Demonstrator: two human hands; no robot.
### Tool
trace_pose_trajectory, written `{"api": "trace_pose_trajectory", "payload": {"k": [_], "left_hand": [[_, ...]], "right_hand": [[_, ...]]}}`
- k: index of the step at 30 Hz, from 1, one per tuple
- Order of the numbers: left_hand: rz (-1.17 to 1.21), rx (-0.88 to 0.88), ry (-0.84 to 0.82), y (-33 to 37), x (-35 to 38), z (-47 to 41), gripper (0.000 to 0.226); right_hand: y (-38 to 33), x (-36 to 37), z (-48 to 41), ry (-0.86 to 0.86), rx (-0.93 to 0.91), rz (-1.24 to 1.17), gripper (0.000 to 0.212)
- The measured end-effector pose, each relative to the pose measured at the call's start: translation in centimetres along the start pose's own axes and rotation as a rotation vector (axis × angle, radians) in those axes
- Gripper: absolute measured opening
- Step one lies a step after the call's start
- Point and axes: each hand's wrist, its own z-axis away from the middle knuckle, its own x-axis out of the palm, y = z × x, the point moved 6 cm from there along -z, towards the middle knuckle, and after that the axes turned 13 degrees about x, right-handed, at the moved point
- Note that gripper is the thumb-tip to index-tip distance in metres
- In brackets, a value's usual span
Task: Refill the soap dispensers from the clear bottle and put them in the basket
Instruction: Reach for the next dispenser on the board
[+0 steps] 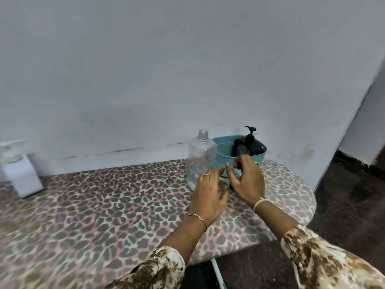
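A big pale blue-grey wall [166, 69] fills most of the view. It is bare, with some dark marks low down on the right. In front of it stands a table with a rounded end, under a cloth [93, 215] with brown, pink and cream leopard spots. On the right the wall ends at a corner [352, 119]. The floor [350, 205] there is dark brown. The light is soft and even.

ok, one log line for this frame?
black dispenser in basket | clear bottle uncapped, upright | white dispenser far left | left hand, right hand empty
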Motion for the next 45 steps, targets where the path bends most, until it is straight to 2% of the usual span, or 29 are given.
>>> {"api": "trace_pose_trajectory", "payload": {"k": [5,9,14,18,21,25,29,37,45], "left_hand": [[-0.071,-0.131,0.055,-3.9,-4.1,4.9,0.042],[-0.146,-0.278,0.065,-7.9,-8.4,8.9,0.044],[-0.134,-0.5,0.099,-13.6,-15.1,13.6,0.055],[-0.196,-0.628,0.192,-17.5,-21.0,17.0,0.059],[-0.252,-0.72,0.251,-20.0,-24.6,18.8,0.063],[-0.349,-0.809,0.267,-23.2,-28.7,19.6,0.081],[-0.402,-0.887,0.34,-26.8,-32.2,19.0,0.089],[-0.224,-0.97,0.504,-32.0,-34.3,18.0,0.092],[-0.193,-1.017,0.513,-33.8,-33.5,18.2,0.1]], "right_hand": [[-4.8,3.0,4.5,-0.181,-0.1,0.008,0.026],[-9.5,7.8,8.4,-0.427,-0.223,0.048,0.01],[-14.6,14.2,12.7,-0.624,-0.331,0.135,0.034],[-19.5,17.6,15.0,-0.728,-0.435,0.208,0.044],[-22.3,19.4,16.0,-0.773,-0.483,0.217,0.047],[-24.9,21.9,16.1,-0.811,-0.503,0.217,0.046],[-26.4,24.2,15.4,-0.823,-0.512,0.229,0.048],[-27.3,27.9,14.0,-0.804,-0.493,0.235,0.046],[-26.7,28.6,13.8,-0.782,-0.443,0.143,0.044]]}}
